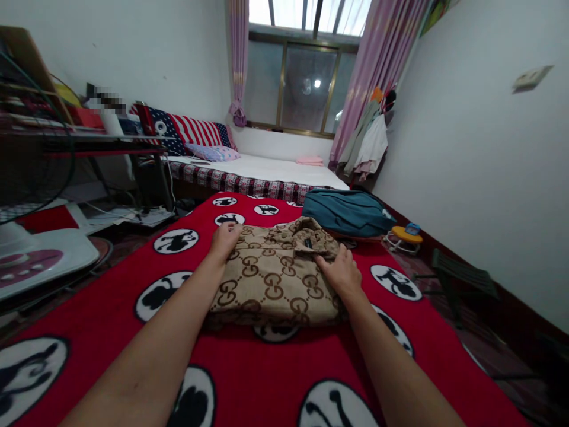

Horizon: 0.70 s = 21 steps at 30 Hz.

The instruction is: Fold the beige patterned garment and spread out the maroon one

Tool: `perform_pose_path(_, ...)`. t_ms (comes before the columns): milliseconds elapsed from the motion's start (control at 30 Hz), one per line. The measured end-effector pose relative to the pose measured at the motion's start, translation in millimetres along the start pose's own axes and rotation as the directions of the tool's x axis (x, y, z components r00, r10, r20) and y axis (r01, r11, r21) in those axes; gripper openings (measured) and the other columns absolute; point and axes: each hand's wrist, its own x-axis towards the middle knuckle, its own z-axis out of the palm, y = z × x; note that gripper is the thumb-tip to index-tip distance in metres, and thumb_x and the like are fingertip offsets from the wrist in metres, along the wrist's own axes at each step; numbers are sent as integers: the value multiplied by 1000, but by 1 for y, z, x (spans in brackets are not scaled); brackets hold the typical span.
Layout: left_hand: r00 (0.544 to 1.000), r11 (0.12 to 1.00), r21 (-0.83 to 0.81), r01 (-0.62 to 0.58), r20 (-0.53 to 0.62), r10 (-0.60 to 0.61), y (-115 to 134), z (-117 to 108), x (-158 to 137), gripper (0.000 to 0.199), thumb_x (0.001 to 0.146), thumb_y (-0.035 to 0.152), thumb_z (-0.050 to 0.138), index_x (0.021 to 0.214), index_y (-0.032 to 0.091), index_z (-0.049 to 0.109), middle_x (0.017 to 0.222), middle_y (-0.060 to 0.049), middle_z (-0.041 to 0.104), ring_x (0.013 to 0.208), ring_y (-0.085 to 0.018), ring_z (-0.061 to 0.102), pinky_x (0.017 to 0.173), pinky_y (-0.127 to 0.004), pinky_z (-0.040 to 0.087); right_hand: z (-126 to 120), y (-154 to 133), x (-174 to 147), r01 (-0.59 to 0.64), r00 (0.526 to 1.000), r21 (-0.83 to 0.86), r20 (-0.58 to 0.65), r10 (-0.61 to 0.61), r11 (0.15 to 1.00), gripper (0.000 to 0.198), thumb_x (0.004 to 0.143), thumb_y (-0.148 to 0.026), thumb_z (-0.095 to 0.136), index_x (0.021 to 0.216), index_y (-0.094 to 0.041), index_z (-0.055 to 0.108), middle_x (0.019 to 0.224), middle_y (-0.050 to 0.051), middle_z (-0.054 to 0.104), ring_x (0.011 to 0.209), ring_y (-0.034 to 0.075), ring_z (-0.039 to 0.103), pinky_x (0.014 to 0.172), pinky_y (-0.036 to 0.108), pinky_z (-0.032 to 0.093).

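- Near: red blanket [249,379], flat support under the folded shirt [271,287].
- My right hand [342,270]: spread at the shirt's right side, beside the collar [323,240]; likely steadying it.
- My left hand [226,238]: curled at its far-left corner; can't tell whether pinching.
- Teal bag [347,210]: farther right, apparently out of my way.

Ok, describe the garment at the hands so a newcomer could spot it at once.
Find the large red blanket with white circles. On it, a folded garment lies between the left hand and the right hand, both touching it. Its tan cloth, repeated brown letter pattern and collar set it apart from the plain teal bundle behind it to the right.
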Motion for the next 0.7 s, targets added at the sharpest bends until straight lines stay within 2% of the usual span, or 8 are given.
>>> perform_pose_path(67, 998, 998, -52, 48, 33, -46, 1, 2, 0, 55, 91, 45, 39, 136, 15, 47, 129, -16, 61, 115, -29, 60, 89, -35, 50, -3, 7, 5, -51, 994, 41, 100, 47, 998, 88, 81, -64, 50, 146, -6, 32, 131, 29, 53, 117, 44, 54, 92, 55, 43)
perform_pose_path(167, 994, 978, -178, 108, 22, -106, 5, 6, 0, 64, 82, 53, 53, 135, 17, 49, 129, -18, 61, 117, -36, 58, 93, -42, 47, -2, 14, 12, -104, 986, 178, 145, 79, 978, 98, 72, -64, 59, 148, -11, 28, 134, 27, 51, 122, 42, 52, 97, 54, 41)
perform_pose_path(267, 989, 909, -391, 144, 18, -149, 0, 12, 5, 64, 74, 50, 63, 127, 16, 56, 126, -19, 62, 116, -37, 58, 95, -44, 45, 2, 17, 16, -165, 979, 529, 188, 75, 832, 114, 56, -54, 75, 148, -10, 23, 140, 23, 48, 126, 34, 51, 102, 43, 41)
perform_pose_path(300, 986, 840, -520, 154, 27, -164, -3, 14, 8, 61, 71, 48, 67, 121, 16, 59, 121, -18, 65, 113, -36, 60, 94, -43, 46, 2, 17, 15, -178, 978, 634, 200, 63, 752, 113, 52, -49, 77, 145, -10, 26, 138, 22, 50, 124, 32, 53, 101, 40, 43)
perform_pose_path(367, 982, 619, -770, 157, 56, -179, -12, 17, 12, 50, 66, 44, 70, 107, 14, 65, 108, -14, 70, 103, -30, 65, 88, -37, 49, 0, 12, 10, -187, 976, 774, 217, 24, 605, 100, 48, -40, 78, 135, -12, 40, 129, 19, 59, 115, 30, 59, 96, 39, 47)
perform_pose_path(467, 974, 300, -941, 157, 98, -204, -24, 17, 15, 37, 68, 41, 67, 93, 14, 66, 87, -7, 72, 81, -21, 68, 73, -29, 52, -9, -2, -7, -135, 980, 877, 187, -69, 462, 72, 47, -32, 77, 113, -17, 54, 105, 11, 71, 95, 29, 67, 85, 39, 52)
perform_pose_path(600, 931, 62, -988, 144, 114, -347, -34, 18, 15, 24, 77, 32, 55, 91, 15, 61, 68, -1, 66, 56, -13, 62, 55, -23, 49, -37, -27, -15, -34, 991, 936, 78, -110, 352, 61, 51, -27, 78, 107, -20, 55, 94, 4, 73, 84, 23, 67, 76, 33, 53)
perform_pose_path(700, 907, 9, -997, 74, 64, -417, -34, 26, 17, 20, 80, 27, 48, 92, 15, 58, 67, 0, 64, 52, -12, 60, 51, -21, 48, -73, -60, 11, 49, 992, 929, -1, -129, 368, 58, 49, -28, 79, 101, -19, 57, 86, 2, 71, 75, 21, 64, 69, 31, 52)
